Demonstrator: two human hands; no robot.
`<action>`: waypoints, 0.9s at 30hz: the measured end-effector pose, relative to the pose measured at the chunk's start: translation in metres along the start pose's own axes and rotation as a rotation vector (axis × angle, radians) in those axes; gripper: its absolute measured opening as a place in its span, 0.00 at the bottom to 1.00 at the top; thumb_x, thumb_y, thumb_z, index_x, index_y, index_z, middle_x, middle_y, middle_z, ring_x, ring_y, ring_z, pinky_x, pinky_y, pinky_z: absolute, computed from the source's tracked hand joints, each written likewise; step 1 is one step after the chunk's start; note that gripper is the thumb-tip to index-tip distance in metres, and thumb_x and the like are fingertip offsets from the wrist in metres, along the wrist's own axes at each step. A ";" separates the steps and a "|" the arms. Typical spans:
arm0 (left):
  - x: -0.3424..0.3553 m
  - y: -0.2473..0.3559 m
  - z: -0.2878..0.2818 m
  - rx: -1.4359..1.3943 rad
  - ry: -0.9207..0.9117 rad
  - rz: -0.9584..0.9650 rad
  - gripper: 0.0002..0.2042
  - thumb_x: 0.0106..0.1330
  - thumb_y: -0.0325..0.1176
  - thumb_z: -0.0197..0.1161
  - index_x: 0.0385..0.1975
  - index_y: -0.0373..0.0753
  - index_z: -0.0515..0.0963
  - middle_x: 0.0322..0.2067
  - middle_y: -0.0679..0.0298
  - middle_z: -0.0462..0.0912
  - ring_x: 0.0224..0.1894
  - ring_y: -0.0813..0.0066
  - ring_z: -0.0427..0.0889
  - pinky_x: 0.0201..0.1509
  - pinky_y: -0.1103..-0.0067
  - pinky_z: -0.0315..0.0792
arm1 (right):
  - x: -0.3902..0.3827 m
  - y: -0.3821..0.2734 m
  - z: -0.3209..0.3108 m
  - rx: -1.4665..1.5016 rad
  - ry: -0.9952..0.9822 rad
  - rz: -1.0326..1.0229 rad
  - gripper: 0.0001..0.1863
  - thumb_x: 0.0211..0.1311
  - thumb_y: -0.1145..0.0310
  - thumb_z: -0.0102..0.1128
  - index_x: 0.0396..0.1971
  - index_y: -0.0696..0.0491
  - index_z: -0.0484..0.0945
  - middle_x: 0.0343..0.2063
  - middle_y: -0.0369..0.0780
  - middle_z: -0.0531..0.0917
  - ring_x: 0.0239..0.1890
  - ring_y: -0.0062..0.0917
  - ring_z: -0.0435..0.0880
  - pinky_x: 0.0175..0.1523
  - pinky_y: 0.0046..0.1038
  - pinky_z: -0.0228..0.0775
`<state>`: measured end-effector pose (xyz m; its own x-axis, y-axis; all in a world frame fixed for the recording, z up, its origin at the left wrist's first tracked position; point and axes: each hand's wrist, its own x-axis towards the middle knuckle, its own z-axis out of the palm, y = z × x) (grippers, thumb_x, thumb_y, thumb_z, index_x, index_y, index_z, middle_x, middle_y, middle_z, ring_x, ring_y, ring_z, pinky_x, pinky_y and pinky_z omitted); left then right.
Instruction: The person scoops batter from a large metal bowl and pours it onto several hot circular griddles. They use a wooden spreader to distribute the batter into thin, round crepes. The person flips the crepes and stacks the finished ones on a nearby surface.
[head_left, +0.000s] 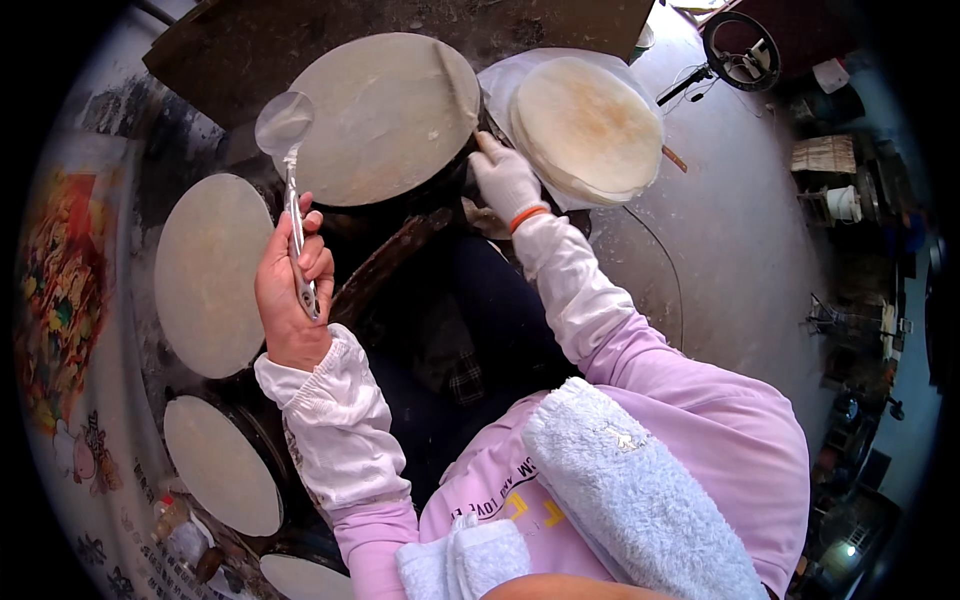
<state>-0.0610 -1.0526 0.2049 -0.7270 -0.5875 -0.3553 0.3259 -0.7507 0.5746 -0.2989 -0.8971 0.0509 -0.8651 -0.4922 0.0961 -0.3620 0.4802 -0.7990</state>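
Crepe sheet (385,115) is cooking on the big round griddle straight ahead, and the gloved right hand (505,180) is pinching at its right edge, seemingly starting the lift. Left hand (290,285) is gripping a flat metal spatula (290,150), fingers wrapped tight. Peeling cleanly looks like the need, toward the finished stack (588,125). Right fingertips are hard to make out.
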 end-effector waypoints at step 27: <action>-0.367 -0.098 -0.034 -0.233 0.487 0.246 0.20 0.77 0.38 0.51 0.63 0.35 0.67 0.37 0.58 0.81 0.17 0.85 0.68 0.17 0.87 0.62 | -0.174 -0.128 -0.077 0.322 -1.001 -0.087 0.25 0.72 0.66 0.52 0.68 0.46 0.69 0.22 0.29 0.76 0.19 0.09 0.73 0.23 0.15 0.64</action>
<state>0.1943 -0.7737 0.2539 -0.2703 -0.7822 -0.5614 0.6135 -0.5893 0.5257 -0.1287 -0.8172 0.1816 -0.1063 -0.9608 -0.2562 -0.1728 0.2716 -0.9468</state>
